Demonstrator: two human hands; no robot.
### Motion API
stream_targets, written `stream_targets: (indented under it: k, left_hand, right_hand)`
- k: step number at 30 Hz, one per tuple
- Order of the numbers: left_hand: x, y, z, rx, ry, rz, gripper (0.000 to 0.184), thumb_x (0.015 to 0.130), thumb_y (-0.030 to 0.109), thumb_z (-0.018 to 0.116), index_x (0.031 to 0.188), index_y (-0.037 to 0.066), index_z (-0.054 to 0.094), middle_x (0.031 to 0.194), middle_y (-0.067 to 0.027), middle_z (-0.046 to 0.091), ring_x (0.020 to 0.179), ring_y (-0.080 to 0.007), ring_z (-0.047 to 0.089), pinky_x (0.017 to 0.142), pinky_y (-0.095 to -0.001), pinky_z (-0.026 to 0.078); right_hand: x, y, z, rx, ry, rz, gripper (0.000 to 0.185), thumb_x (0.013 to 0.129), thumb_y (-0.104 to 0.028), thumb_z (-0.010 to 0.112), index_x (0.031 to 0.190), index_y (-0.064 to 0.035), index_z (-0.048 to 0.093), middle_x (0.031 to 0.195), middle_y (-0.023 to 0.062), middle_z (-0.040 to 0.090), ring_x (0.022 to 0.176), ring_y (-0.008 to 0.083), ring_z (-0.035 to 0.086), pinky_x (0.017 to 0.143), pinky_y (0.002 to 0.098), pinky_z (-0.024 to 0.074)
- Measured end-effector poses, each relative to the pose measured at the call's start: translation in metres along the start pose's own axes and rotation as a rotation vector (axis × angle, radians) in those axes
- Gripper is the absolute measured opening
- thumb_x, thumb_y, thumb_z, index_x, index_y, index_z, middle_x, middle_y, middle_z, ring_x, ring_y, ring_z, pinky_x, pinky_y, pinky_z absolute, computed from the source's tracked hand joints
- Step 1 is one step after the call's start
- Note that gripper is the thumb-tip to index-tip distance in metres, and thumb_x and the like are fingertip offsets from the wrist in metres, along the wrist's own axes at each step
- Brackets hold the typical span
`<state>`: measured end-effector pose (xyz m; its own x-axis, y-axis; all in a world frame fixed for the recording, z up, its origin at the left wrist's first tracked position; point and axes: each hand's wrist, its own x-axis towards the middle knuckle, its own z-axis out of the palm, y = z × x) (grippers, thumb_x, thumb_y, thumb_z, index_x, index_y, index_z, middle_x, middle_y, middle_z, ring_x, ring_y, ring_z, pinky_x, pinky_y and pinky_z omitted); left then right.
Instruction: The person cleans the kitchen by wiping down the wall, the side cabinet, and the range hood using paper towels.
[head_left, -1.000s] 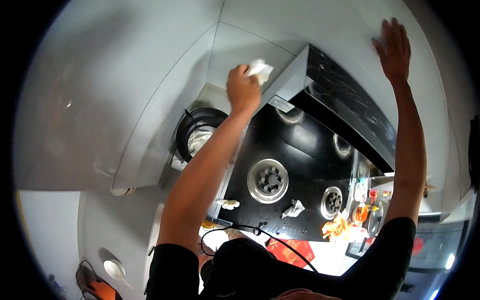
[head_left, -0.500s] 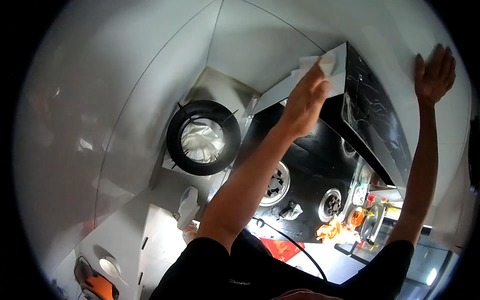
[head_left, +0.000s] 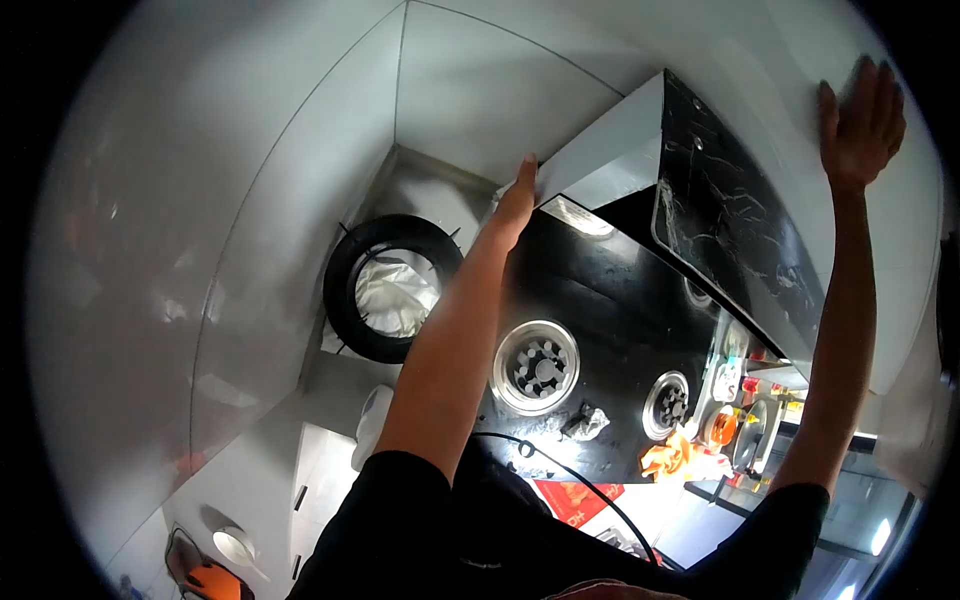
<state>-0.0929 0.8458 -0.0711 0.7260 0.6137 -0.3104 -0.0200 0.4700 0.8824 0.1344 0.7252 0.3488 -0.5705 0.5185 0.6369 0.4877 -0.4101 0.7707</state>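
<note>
A person in black sleeves [head_left: 380,510] reaches up to the hood [head_left: 735,205], set above the black stove [head_left: 620,320] — left hand [head_left: 514,208] at its end, grip impossible to tell, right hand [head_left: 862,130] flat, thumb spread, against a pale panel [head_left: 765,95]. A black ring [head_left: 343,290] sits beside the stove — white cloth [head_left: 395,295] within.

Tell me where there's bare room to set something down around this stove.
The black cooktop is bare between the left burner and right burner, beyond the crumpled wad. A smaller grey counter patch near the left hand lies between the black ring and corner walls. The cooktop's right end is crowded: orange cloth, containers.
</note>
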Motion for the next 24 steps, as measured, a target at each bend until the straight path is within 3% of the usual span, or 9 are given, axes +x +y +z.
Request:
stream_targets:
  k: [4, 5, 8, 11, 16, 17, 19, 23, 24]
  left_hand:
    - [-0.054, 0.069, 0.012, -0.173, -0.210, 0.168, 0.093, 0.099, 0.071, 0.029, 0.154, -0.004, 0.027, 0.160, -0.0215, 0.028, 0.150, -0.0270, 0.024, 0.121, -0.0370, 0.018]
    - [-0.085, 0.098, 0.029, -0.232, -0.230, 0.377, 0.093, 0.100, 0.070, 0.028, 0.154, -0.005, 0.024, 0.161, -0.0221, 0.025, 0.151, -0.0284, 0.021, 0.122, -0.0359, 0.016]
    - [-0.098, 0.141, 0.042, -0.036, -0.357, 0.806, 0.086, 0.102, 0.064, 0.021, 0.155, -0.003, 0.022, 0.162, -0.0234, 0.022, 0.152, -0.0318, 0.018, 0.124, -0.0368, 0.014]
    - [-0.104, 0.141, 0.047, -0.036, -0.292, 0.923, 0.086, 0.101, 0.067, 0.024, 0.155, 0.001, 0.025, 0.161, -0.0224, 0.026, 0.151, -0.0331, 0.021, 0.123, -0.0377, 0.017]
    - [-0.056, 0.055, 0.021, -0.213, -0.142, 0.437, 0.074, 0.107, 0.053, 0.027, 0.152, -0.005, 0.030, 0.159, -0.0204, 0.032, 0.149, -0.0265, 0.028, 0.122, -0.0351, 0.019]
    - [-0.052, 0.043, 0.011, 0.041, -0.072, 0.355, 0.097, 0.098, 0.073, 0.017, 0.153, -0.006, 0.025, 0.160, -0.0244, 0.027, 0.148, -0.0315, 0.027, 0.121, -0.0408, 0.018]
    - [-0.026, 0.007, 0.004, -0.050, -0.030, 0.297, 0.084, 0.104, 0.062, 0.025, 0.151, -0.006, 0.031, 0.157, -0.0218, 0.035, 0.147, -0.0278, 0.031, 0.120, -0.0347, 0.021]
    - [-0.002, -0.030, -0.007, -0.076, 0.094, 0.093, 0.100, 0.095, 0.077, 0.022, 0.151, -0.005, 0.033, 0.156, -0.0238, 0.036, 0.147, -0.0301, 0.030, 0.119, -0.0365, 0.022]
    - [0.000, -0.041, -0.016, -0.055, 0.042, -0.029, 0.101, 0.094, 0.079, 0.020, 0.155, -0.002, 0.021, 0.161, -0.0200, 0.021, 0.151, -0.0289, 0.018, 0.121, -0.0388, 0.013]
  right_hand:
    - [-0.008, 0.001, 0.004, 0.006, 0.041, -0.015, 0.061, 0.097, -0.059, 0.050, 0.140, -0.0164, 0.055, 0.143, 0.0115, 0.055, 0.129, 0.0333, 0.053, 0.106, 0.0504, 0.0394]
    - [-0.007, 0.001, 0.004, 0.060, 0.003, 0.004, 0.066, 0.097, -0.061, 0.048, 0.146, -0.0175, 0.049, 0.148, 0.0116, 0.049, 0.136, 0.0331, 0.045, 0.111, 0.0506, 0.0323]
    - [-0.009, 0.007, 0.006, -0.011, -0.083, -0.008, 0.070, 0.097, -0.063, 0.047, 0.149, -0.0174, 0.045, 0.149, 0.0125, 0.048, 0.138, 0.0328, 0.043, 0.114, 0.0509, 0.0303]
    - [-0.023, 0.039, 0.015, -0.245, -0.224, -0.090, 0.068, 0.096, -0.062, 0.051, 0.145, -0.0154, 0.050, 0.137, 0.0139, 0.058, 0.124, 0.0313, 0.056, 0.106, 0.0496, 0.0409]
    - [-0.036, 0.077, 0.028, -0.405, -0.220, -0.292, 0.060, 0.093, -0.060, 0.059, 0.131, -0.0134, 0.063, 0.112, 0.0117, 0.072, 0.096, 0.0265, 0.070, 0.087, 0.0428, 0.0544]
    - [-0.036, 0.082, 0.030, -0.390, -0.142, -0.359, 0.058, 0.093, -0.060, 0.060, 0.127, -0.0136, 0.065, 0.106, 0.0105, 0.073, 0.089, 0.0249, 0.071, 0.082, 0.0405, 0.0555]
    - [-0.039, 0.085, 0.033, -0.371, -0.068, -0.417, 0.056, 0.092, -0.060, 0.061, 0.123, -0.0139, 0.068, 0.099, 0.0094, 0.075, 0.083, 0.0234, 0.072, 0.076, 0.0382, 0.0566]
    - [-0.033, 0.056, 0.021, -0.230, -0.321, -0.180, 0.049, 0.094, -0.059, 0.060, 0.108, -0.0149, 0.073, 0.083, 0.0050, 0.074, 0.065, 0.0170, 0.069, 0.058, 0.0330, 0.0544]
    - [-0.034, 0.052, 0.017, -0.230, -0.385, -0.137, 0.048, 0.094, -0.060, 0.059, 0.106, -0.0156, 0.073, 0.081, 0.0043, 0.074, 0.063, 0.0162, 0.069, 0.056, 0.0321, 0.0538]
